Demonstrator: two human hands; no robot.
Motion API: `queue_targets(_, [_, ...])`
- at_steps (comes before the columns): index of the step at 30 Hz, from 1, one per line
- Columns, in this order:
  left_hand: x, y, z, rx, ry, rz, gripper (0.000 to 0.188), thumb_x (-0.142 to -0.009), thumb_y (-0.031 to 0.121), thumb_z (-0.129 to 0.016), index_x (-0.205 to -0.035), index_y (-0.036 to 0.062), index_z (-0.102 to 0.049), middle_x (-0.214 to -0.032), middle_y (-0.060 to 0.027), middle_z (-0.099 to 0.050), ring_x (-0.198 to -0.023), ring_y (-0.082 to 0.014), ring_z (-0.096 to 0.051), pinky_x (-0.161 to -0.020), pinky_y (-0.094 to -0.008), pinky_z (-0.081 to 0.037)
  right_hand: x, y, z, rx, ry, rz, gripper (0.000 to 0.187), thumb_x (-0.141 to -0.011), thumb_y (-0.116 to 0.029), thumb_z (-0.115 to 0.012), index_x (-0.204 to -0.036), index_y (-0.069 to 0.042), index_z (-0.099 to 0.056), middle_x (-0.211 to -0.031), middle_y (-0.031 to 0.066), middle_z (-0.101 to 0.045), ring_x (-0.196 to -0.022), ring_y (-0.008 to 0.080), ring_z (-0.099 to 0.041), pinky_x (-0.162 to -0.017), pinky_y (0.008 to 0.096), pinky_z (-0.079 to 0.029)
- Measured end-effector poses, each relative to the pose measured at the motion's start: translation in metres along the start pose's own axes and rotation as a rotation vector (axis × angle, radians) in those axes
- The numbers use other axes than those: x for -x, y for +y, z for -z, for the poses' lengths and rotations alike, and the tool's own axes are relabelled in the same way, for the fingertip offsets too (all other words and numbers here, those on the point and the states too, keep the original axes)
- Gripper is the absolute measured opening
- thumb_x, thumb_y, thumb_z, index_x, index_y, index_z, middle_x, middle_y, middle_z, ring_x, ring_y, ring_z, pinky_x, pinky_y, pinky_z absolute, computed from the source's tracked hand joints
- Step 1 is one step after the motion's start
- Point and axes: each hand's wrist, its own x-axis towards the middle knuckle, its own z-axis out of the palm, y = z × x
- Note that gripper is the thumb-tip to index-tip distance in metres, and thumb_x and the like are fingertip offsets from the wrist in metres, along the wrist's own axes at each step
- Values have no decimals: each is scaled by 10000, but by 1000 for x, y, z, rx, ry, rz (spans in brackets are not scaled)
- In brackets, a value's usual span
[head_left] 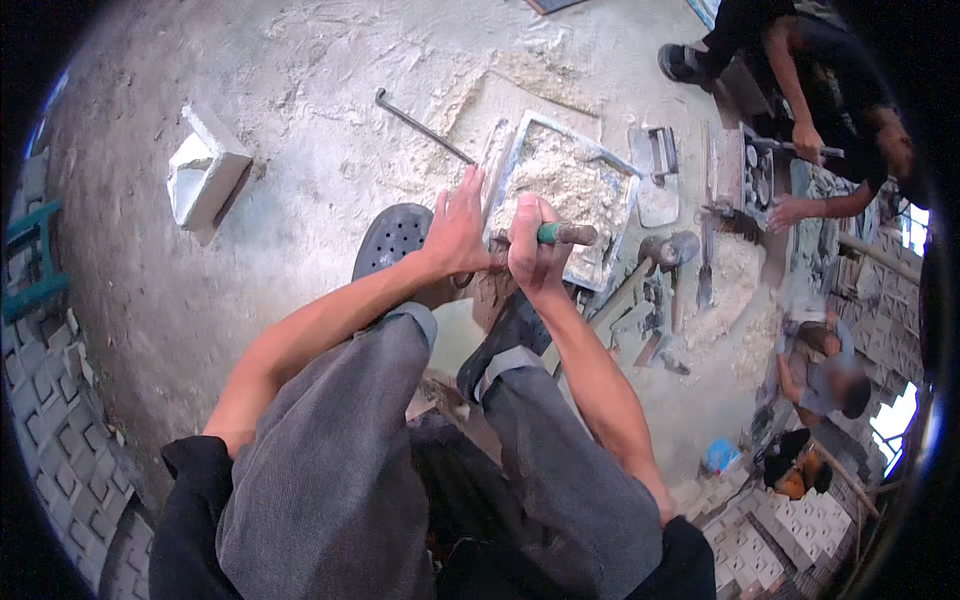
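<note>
My right hand (537,248) is closed around a tool handle (566,234) with a green band and a brown end. The tool's working end is hidden by my hands, so its kind cannot be told. Just left of it, my left hand (457,228) lies with its fingers stretched out and pointing away from me. It rests near a brown edge beneath both hands; whether it presses on that is unclear. Beyond my right hand lies a shallow tray (628,215) with a pale blue-white rim, heaped with crumbly cream-coloured material (565,170).
A bent metal rod (425,126) lies left of the tray, a broken white block (208,170) farther left. A mallet (668,250), a flat metal plate (656,200) and several hand tools lie right. One person (830,90) works upper right, another (820,365) sits lower right.
</note>
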Motion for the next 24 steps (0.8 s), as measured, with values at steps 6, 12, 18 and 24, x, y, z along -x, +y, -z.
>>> queue_targets(6, [-23,10,17,28,-110,117,1588,-450,742,-840,-1526,-71,-1,-1591,-309,-95,-1502,-405,-118,-1175,-601,-149,-12,-10,14,-248,164,-29,408,-1030,-244,-470,-655,-89,-421,-540,-25,-385,-462,85,-331,-442,284,-283])
queue_targets(12, [-23,9,24,105,-70,89,1617,-422,769,-835,-1529,-62,1,-1587,-314,-99,-1498,-409,-132,-1177,-599,-148,-19,-40,27,-459,206,-99,441,-1036,-228,-466,-624,-113,-362,-508,-42,-319,-431,69,-258,-423,279,-220])
queue_targets(18, [-5,0,24,62,-44,-12,1574,-445,758,-830,-1528,-53,-25,-1582,-312,-123,-1493,-412,-148,-1159,-628,-172,-1,-10,8,-69,93,16,441,-1037,-261,-445,-630,-91,-429,-524,-12,-402,-480,88,-368,-458,285,-305])
queue_targets(24, [-1,-6,14,59,37,-18,1521,-477,735,-835,-1534,-26,-50,-1581,-308,-132,-1490,-411,-165,-1150,-638,-184,2,-25,18,-171,77,-101,446,-1031,-286,-453,-653,-50,-467,-543,8,-457,-508,110,-423,-492,307,-340])
